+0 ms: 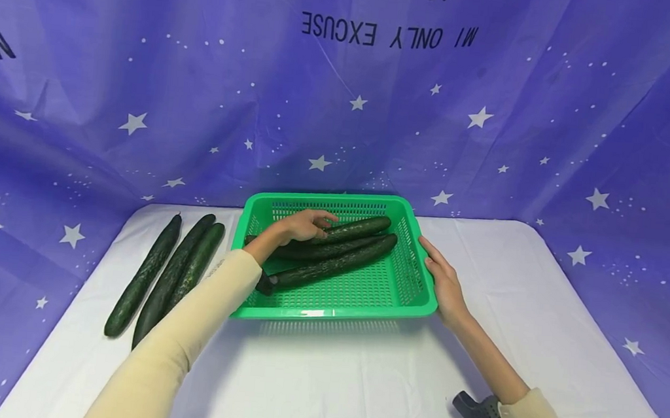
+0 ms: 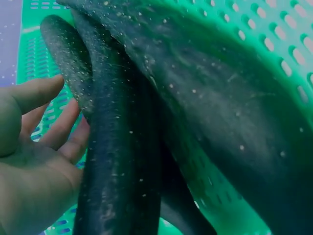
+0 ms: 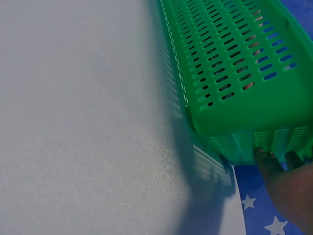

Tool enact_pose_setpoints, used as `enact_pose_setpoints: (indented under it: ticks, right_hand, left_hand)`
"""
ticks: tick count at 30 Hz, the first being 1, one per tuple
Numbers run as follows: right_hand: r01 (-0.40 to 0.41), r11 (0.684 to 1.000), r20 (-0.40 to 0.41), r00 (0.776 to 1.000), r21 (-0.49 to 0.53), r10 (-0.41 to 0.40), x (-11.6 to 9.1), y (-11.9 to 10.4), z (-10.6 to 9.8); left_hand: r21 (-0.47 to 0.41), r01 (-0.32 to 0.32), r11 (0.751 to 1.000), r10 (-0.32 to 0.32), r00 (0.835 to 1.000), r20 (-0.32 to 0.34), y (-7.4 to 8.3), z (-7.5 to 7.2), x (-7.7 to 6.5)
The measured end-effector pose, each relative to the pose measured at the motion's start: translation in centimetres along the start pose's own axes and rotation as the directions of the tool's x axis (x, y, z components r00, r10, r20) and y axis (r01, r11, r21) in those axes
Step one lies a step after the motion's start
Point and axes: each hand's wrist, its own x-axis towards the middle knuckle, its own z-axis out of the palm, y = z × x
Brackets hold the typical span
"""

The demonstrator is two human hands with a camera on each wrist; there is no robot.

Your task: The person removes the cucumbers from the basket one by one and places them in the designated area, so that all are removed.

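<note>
A green plastic basket (image 1: 332, 314) stands on the white table with three long dark cucumbers (image 1: 330, 269) inside. My left hand (image 1: 304, 225) is in the basket over the rear cucumbers, its fingers loosely bent. In the left wrist view, the fingertips (image 2: 59, 129) lie beside the farthest cucumber (image 2: 68, 56), with the palm facing it and nothing enclosed. At the basket's right end, my right hand (image 1: 446, 286) rests its extended fingers against the outer side. The right wrist view shows those fingers (image 3: 269, 164) under the rim at the end wall.
Three more cucumbers (image 1: 143, 276) lie side by side on the table left of the basket, partly behind my left sleeve (image 1: 183, 341). A purple star-printed curtain (image 1: 318, 122) closes off the back and sides. Dark wrist gear (image 1: 475, 408) hangs at my right wrist.
</note>
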Motion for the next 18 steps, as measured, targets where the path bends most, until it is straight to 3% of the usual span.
enact_pose_setpoints:
  ticks: [6,18]
  right_hand:
    - [0.0,1.0,-0.002,1.0,-0.008,0.0,0.08,0.16,-0.11]
    - [-0.004,1.0,0.004,1.0,0.019,0.004,0.07,0.13,-0.12]
  left_hand:
    - [0.035,-0.001,0.999,0.0,1.0,0.005,-0.71,0.16,0.73]
    - [0.097,0.014,0.995,-0.016,1.0,0.019,-0.92,0.37,0.89]
